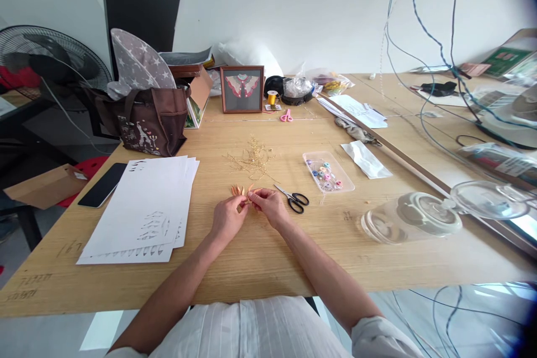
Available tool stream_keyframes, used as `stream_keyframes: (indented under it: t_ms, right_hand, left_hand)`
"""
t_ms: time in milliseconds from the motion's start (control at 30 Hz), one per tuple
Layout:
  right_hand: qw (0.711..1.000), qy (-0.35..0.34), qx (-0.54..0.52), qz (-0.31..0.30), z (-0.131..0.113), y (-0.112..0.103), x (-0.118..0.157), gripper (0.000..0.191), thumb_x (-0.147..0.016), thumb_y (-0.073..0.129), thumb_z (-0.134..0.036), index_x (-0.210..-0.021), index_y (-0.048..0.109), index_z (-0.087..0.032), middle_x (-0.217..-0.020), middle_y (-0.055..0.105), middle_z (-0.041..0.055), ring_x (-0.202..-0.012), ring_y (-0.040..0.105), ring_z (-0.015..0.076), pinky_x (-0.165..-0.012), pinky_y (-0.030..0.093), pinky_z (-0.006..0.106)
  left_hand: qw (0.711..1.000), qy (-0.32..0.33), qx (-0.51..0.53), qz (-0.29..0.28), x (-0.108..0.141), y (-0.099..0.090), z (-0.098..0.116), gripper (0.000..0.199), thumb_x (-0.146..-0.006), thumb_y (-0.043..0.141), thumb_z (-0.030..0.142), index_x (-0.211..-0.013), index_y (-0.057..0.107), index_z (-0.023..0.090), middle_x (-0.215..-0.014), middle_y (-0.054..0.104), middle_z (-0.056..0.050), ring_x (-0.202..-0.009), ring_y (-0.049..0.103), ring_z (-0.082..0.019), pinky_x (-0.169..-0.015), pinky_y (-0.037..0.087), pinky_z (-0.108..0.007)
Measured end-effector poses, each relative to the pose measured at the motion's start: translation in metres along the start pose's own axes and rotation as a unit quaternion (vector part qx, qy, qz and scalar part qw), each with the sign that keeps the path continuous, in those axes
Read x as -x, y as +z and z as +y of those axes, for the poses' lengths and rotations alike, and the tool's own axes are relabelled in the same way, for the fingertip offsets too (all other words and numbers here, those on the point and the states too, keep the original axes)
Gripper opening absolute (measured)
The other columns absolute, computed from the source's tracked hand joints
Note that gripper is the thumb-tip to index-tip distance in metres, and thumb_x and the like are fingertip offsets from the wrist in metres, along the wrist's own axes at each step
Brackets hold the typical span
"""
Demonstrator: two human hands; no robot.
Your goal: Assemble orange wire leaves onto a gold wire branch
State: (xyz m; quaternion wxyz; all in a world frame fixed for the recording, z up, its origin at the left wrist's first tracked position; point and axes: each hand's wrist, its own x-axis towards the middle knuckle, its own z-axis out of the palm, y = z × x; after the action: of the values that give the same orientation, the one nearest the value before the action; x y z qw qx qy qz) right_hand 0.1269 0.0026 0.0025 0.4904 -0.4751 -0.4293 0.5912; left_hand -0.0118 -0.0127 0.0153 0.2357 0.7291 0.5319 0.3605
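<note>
My left hand and my right hand meet over the middle of the table, fingertips pinched close together. Several small orange petal-shaped pieces stick up from between the left fingers. The right thumb and forefinger pinch at the same orange cluster; the exact part they grip is too small to make out. Just beyond the hands lies a loose tangle of thin gold wire. Black-handled scissors rest to the right of my right hand, blades toward it.
A shallow plastic box holds several coloured spools. Paper sheets and a phone lie at left. A clear jar lies on its side at right. Behind are a framed collar piece, pink scissors and a brown bag.
</note>
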Motion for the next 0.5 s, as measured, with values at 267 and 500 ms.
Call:
stream_keyframes:
  t_ms: [267, 500]
  right_hand:
    - [1.0, 0.018, 0.003, 0.013, 0.0004, 0.0008, 0.0002, 0.029, -0.058, 0.07, -0.042, -0.064, 0.064, -0.014, -0.049, 0.05, -0.0039, -0.042, 0.037, 0.0063, -0.042, 0.025, 0.021]
    - [0.998, 0.051, -0.036, -0.011, -0.0063, -0.0006, 0.0016, 0.029, -0.056, 0.072, -0.041, -0.061, 0.062, -0.014, -0.05, 0.052, -0.0036, -0.043, 0.04, 0.006, -0.043, 0.029, 0.02]
  left_hand:
    - [1.0, 0.013, 0.0, 0.0, -0.0028, -0.0053, 0.0098, 0.015, -0.077, 0.052, 0.021, -0.077, 0.068, 0.02, -0.071, 0.064, -0.005, -0.06, 0.052, -0.014, -0.062, 0.036, -0.024]
    - [0.994, -0.039, 0.093, -0.033, -0.0052, -0.0069, 0.0025, 0.018, -0.078, 0.052, 0.028, -0.08, 0.067, 0.019, -0.063, 0.062, -0.002, -0.052, 0.049, -0.012, -0.055, 0.035, -0.022]
